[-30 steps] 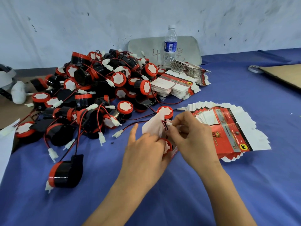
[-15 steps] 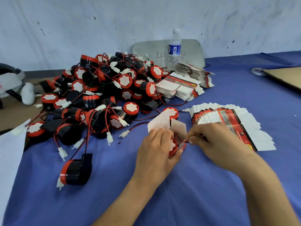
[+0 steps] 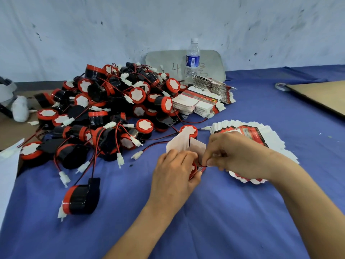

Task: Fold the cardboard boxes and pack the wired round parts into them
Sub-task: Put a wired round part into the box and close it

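Note:
My left hand [image 3: 172, 174] grips a small red-and-white cardboard box [image 3: 186, 146] whose white flaps stand open at the top. A red-rimmed round part [image 3: 193, 168] sits inside it, mostly hidden by my fingers. My right hand [image 3: 235, 156] pinches the part's red wire [image 3: 202, 165] at the box mouth. A fan of flat unfolded boxes [image 3: 268, 133] lies partly under my right hand. A large pile of black-and-red wired round parts [image 3: 112, 109] fills the left middle of the blue cloth.
One loose round part [image 3: 80, 199] lies at the near left, another [image 3: 189, 130] just beyond the box. Stacks of flat boxes [image 3: 201, 101] and a water bottle [image 3: 192, 60] stand at the back. A brown cardboard sheet [image 3: 321, 94] lies far right, white paper [image 3: 7, 172] at the left edge.
My right hand has moved from the box's flaps down to its mouth and now pinches the red wire there. My left hand has kept hold of the box.

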Available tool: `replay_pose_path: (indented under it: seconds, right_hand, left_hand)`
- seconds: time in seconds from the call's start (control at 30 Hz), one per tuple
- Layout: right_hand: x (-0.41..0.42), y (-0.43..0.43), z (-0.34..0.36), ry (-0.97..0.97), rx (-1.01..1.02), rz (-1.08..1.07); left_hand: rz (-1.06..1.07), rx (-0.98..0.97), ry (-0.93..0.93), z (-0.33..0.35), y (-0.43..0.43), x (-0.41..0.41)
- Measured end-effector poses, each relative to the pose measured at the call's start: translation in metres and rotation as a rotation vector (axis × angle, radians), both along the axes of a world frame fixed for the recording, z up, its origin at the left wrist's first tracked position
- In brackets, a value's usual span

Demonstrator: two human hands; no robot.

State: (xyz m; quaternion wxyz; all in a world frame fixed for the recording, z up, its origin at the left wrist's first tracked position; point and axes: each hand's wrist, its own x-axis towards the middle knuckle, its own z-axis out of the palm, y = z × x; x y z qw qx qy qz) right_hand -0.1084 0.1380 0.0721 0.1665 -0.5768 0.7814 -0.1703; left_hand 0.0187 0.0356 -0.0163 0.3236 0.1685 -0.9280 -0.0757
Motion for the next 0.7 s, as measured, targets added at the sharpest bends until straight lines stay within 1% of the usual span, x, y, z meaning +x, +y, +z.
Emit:
replay_pose_path:
  seconds: [0.1, 0.17, 0.2, 0.3, 0.4, 0.47, 0.53, 0.6, 0.7]
  right_hand:
    - [-0.001, -0.001, 0.003, -0.055, 0.001, -0.026]
    - [-0.001, -0.003, 0.002, -0.066, -0.059, -0.07]
    - [-0.001, -0.006, 0.0, -0.023, -0.104, -0.102]
    - [0.005, -0.018, -0.011, 0.196, -0.197, -0.16]
    - [0.011, -0.029, -0.022, 0.296, -0.196, -0.053]
    - [0.01, -0.032, -0.026, 0.324, -0.195, -0.002]
    - [0.006, -0.035, -0.031, 0.361, -0.171, 0.028]
    - [0.004, -0.038, -0.035, 0.412, -0.096, 0.091]
    - [0.001, -0.042, -0.038, 0.424, -0.035, 0.168]
  left_hand:
    - [-0.004, -0.009, -0.003, 0.0, 0.001, 0.0]
    - [-0.012, -0.021, 0.0, 0.0, 0.001, -0.001]
    - [-0.013, -0.027, 0.004, 0.0, 0.001, -0.001]
    - [-0.022, -0.057, 0.013, 0.001, 0.003, -0.003]
    - [-0.012, -0.08, 0.011, 0.003, 0.003, -0.003]
    - [-0.026, -0.057, 0.04, 0.002, 0.002, -0.002]
    - [-0.054, -0.007, 0.108, 0.0, 0.002, 0.0]
    - [-0.075, 0.055, 0.169, -0.003, 0.002, 0.001]
    - [-0.058, 0.126, 0.187, -0.007, -0.001, 0.002]
